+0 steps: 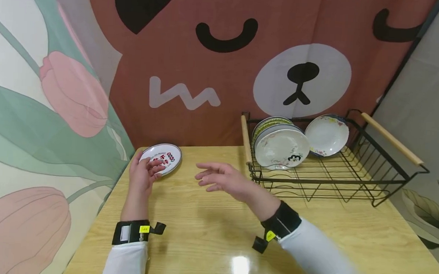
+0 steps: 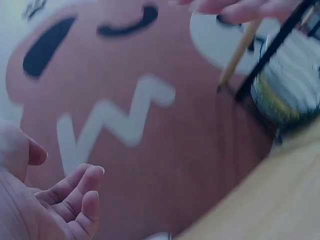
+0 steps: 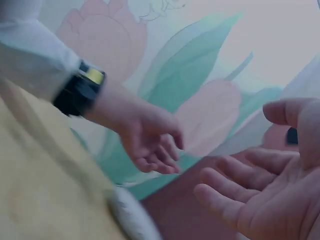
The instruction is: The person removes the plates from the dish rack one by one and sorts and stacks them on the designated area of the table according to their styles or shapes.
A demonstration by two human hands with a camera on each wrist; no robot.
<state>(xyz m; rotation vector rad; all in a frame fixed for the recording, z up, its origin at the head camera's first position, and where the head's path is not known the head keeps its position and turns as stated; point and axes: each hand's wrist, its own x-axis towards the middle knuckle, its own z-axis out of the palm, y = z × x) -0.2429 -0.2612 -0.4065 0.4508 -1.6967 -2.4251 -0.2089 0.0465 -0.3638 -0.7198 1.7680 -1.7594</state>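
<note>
Left hand (image 2: 60, 202) curls loosely — plates (image 2: 294, 72) stand in the rack (image 2: 240, 52).

One tabletop plate (image 1: 171, 158), one rack (image 1: 315, 181), at least four racked plates (image 1: 282, 147), two wooden handles (image 1: 392, 138), two wristbands (image 1: 134, 232)

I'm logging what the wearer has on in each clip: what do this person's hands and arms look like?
The left hand and right hand are gloveless. The left sleeve and right sleeve are white. Each wrist wears a black band with a small yellow label, its print too small to read, and a black tab.
</note>
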